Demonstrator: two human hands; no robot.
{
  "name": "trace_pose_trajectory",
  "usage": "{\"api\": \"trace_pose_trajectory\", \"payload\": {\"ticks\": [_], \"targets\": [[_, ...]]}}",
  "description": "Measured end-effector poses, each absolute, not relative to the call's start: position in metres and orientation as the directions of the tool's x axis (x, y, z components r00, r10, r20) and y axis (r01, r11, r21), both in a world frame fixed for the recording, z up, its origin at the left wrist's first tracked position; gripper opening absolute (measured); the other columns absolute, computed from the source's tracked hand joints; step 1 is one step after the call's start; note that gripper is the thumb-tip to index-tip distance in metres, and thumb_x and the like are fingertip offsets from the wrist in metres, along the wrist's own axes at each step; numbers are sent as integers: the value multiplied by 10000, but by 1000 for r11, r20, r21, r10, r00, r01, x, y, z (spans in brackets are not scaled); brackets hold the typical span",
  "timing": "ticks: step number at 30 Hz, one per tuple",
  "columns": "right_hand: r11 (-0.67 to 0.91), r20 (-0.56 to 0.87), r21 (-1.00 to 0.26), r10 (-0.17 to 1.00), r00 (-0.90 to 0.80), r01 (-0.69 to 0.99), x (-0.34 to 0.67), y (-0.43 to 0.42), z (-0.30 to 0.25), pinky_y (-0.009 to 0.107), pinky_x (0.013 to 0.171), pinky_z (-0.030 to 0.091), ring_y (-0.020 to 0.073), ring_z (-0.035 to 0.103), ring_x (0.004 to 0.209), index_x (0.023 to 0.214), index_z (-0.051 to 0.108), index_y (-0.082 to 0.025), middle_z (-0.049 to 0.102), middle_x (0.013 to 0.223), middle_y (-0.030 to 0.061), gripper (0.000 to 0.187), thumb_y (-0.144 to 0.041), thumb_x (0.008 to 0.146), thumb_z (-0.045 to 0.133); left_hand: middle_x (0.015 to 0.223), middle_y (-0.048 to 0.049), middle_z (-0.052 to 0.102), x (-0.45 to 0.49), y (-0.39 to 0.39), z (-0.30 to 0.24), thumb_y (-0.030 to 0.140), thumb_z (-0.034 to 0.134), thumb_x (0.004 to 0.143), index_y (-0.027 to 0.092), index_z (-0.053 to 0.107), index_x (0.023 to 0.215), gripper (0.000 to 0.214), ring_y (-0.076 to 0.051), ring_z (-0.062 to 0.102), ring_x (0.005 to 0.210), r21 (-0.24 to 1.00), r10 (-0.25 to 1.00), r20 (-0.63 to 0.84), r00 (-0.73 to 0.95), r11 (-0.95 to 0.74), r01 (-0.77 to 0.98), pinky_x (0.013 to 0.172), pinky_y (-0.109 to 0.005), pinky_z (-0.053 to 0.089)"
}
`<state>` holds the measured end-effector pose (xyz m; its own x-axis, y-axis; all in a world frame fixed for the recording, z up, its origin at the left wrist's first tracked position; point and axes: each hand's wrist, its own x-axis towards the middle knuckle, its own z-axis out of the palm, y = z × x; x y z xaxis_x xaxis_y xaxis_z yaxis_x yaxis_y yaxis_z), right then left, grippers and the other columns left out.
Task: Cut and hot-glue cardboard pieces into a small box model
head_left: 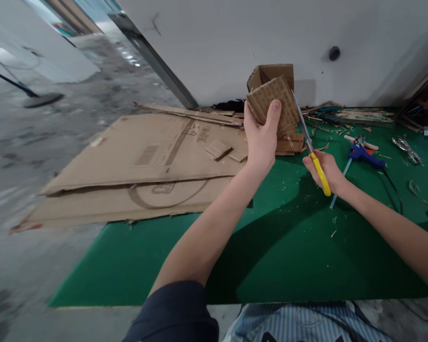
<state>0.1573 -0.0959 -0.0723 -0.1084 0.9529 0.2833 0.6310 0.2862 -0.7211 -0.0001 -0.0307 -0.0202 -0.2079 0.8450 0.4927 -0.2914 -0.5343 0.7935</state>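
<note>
My left hand (262, 137) is closed on a small square piece of cardboard (271, 97), thumb across its front face. The piece is held up and tilted above the table. In my right hand (326, 168) is a pair of scissors (320, 173) with yellow handles, its metal blades pointing up along the right edge of the piece. Whether the blades touch the cardboard I cannot tell. Behind the piece stands an open cardboard box (276, 71), partly hidden. Small cardboard offcuts (217, 150) lie on a large flattened carton to the left.
The flattened carton (128, 147) overhangs the left side of the green table (157, 266). On the right lie a blue glue gun (365, 154) with a cord and metal pliers (406, 149). Thin strips (365, 116) and scraps lie along the white wall (217, 42).
</note>
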Motion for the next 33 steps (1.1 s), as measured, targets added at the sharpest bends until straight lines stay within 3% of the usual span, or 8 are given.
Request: {"api": "trace_pose_trajectory", "payload": {"ticks": [6,13,21,28,33], "targets": [[281,347,-664,937,-47,692,158,-97,-74,333,583,342,163,496,533,585,365,-253,464,534,35,622,-732,971,268,1171,-70,695,4,-35,-23,490,755,872,249,593,1058,345,-224,662,1193,809,877,451,-166,-481,-338,1063,-347,526],[193,337,-717,937,90,670,168,-89,-72,366,608,414,199,564,529,536,437,-244,531,518,55,625,-684,973,369,1172,-79,689,1,-31,-22,584,778,819,240,589,1053,457,-245,661,1202,814,880,437,-188,-476,-334,1041,-378,550],[127,289,-690,951,111,712,172,-81,-74,354,571,379,191,536,508,523,456,-241,487,505,34,575,-610,963,486,1232,-61,697,1,-31,-21,539,726,877,276,584,1060,350,-237,651,1250,862,928,335,-166,-373,-344,1069,-388,551],[86,176,-829,978,110,553,182,-71,-86,348,538,482,188,614,515,544,531,-233,600,544,45,560,-665,899,570,1232,-56,685,-8,-25,-19,520,858,750,291,579,1075,486,-283,652,1263,838,945,319,-66,-314,-446,1036,-440,581],[-28,40,-907,988,151,421,180,-73,-90,313,413,478,167,588,401,636,589,-232,597,511,9,488,-673,833,651,1377,-4,636,-10,-27,-17,355,721,889,376,601,1232,364,-297,652,1273,846,977,164,139,-66,-530,1016,-530,596]]}}
